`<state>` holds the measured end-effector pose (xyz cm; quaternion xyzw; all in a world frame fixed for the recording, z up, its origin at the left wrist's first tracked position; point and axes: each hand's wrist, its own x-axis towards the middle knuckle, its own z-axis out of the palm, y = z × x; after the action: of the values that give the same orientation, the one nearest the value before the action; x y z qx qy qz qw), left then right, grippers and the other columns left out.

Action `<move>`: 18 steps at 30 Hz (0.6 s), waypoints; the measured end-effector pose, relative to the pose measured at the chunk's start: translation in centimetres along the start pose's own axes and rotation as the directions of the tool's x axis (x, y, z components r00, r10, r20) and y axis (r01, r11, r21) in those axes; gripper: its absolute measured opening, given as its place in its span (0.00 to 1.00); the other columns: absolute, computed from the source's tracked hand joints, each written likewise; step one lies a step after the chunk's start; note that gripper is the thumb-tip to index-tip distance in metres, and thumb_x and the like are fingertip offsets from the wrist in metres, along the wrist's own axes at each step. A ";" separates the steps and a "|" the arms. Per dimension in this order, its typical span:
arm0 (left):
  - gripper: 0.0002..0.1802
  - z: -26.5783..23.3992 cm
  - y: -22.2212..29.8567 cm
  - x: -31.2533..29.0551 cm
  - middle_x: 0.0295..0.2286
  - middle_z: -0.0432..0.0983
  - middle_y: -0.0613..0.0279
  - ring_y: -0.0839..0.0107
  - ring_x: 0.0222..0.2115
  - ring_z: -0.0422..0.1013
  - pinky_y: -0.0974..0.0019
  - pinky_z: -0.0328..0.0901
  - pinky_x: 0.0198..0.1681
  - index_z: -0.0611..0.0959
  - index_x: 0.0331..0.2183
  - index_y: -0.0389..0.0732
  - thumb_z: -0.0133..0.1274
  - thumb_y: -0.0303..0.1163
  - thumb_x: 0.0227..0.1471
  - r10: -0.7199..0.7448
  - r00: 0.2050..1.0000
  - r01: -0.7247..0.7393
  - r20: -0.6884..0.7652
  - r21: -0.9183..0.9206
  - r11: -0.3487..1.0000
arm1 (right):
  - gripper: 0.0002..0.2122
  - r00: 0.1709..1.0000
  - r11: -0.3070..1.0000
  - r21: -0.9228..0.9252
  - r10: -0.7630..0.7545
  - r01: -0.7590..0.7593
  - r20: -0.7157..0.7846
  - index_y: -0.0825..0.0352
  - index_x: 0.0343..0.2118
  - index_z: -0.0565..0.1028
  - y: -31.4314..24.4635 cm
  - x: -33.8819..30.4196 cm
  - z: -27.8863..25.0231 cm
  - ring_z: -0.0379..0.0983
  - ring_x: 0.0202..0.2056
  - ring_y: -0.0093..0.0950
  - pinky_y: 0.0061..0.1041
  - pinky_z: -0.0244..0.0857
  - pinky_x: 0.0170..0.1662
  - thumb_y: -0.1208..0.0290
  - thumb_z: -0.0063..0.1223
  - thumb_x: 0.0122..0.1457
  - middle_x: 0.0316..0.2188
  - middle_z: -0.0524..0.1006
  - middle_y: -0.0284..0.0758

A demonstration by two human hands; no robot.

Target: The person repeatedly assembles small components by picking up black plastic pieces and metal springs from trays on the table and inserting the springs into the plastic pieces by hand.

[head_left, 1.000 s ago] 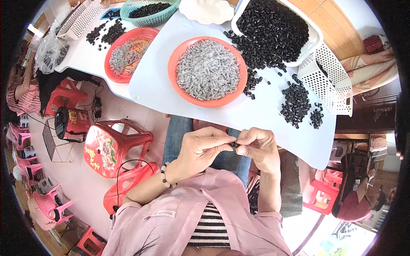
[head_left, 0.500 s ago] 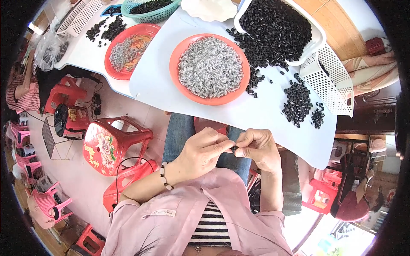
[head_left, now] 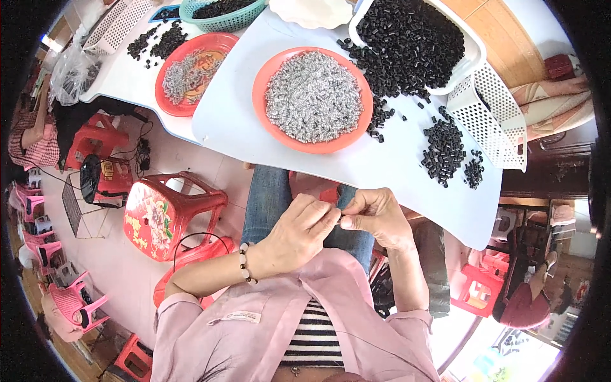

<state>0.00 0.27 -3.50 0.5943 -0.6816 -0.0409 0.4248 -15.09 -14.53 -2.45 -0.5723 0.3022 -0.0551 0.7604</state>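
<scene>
Over my lap, just off the table's near edge, my left hand [head_left: 298, 233] and my right hand [head_left: 380, 220] meet at the fingertips. Both are closed in a pinch on a small black piece [head_left: 340, 217], of which only a dark speck shows between the fingers. On the table in front stands a red-orange plate [head_left: 259, 105] heaped with small clear and silvery spring-like parts [head_left: 312, 95]. To its right lie loose piles of short black plastic cylinders [head_left: 442, 149], and more fill a white tub [head_left: 472, 60].
A white perforated basket [head_left: 490, 118] leans at the table's right edge. A scalloped white dish [head_left: 312, 11] sits at the back. Leftward are a second red plate [head_left: 167, 95], a green basket [head_left: 223, 24] and scattered black parts. Red stools [head_left: 153, 216] stand at my left.
My joined hands have shifted slightly left, and the black piece is now more covered by the fingers. The plates and piles stay where they were.
</scene>
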 end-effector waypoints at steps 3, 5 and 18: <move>0.26 0.1 -0.5 -0.2 0.36 0.71 0.54 0.56 0.35 0.68 0.58 0.67 0.40 0.79 0.42 0.30 0.56 0.19 0.33 -0.016 1.000 0.016 0.002 -0.029 0.999 | 0.05 0.998 0.998 -0.042 -0.044 0.042 -0.042 0.72 0.26 0.78 -0.3 -0.5 0.6 0.74 0.28 0.15 0.15 0.69 0.31 0.80 0.66 0.51 0.24 0.79 0.31; 0.26 0.2 -0.6 0.0 0.34 0.75 0.57 0.57 0.31 0.72 0.59 0.69 0.35 0.81 0.42 0.34 0.56 0.12 0.34 -0.097 0.994 0.091 -0.051 -0.112 0.989 | 0.05 0.995 0.996 0.002 -0.084 0.085 -0.047 0.73 0.28 0.78 -0.5 -0.9 1.2 0.75 0.29 0.17 0.16 0.70 0.33 0.79 0.65 0.53 0.26 0.80 0.33; 0.14 0.7 0.2 0.2 0.28 0.78 0.57 0.65 0.25 0.73 0.65 0.68 0.27 0.84 0.37 0.36 0.63 0.19 0.44 -0.281 0.954 0.217 -0.103 -0.405 0.888 | 0.08 0.953 0.944 0.175 -0.248 0.278 -0.174 0.70 0.38 0.78 0.9 -2.4 2.1 0.75 0.36 0.20 0.19 0.70 0.43 0.80 0.63 0.55 0.32 0.80 0.33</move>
<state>-0.60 -0.14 -3.77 0.5820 -0.5416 -0.1824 0.5786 -16.18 -11.43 -1.94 -0.5234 0.2722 -0.2289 0.7743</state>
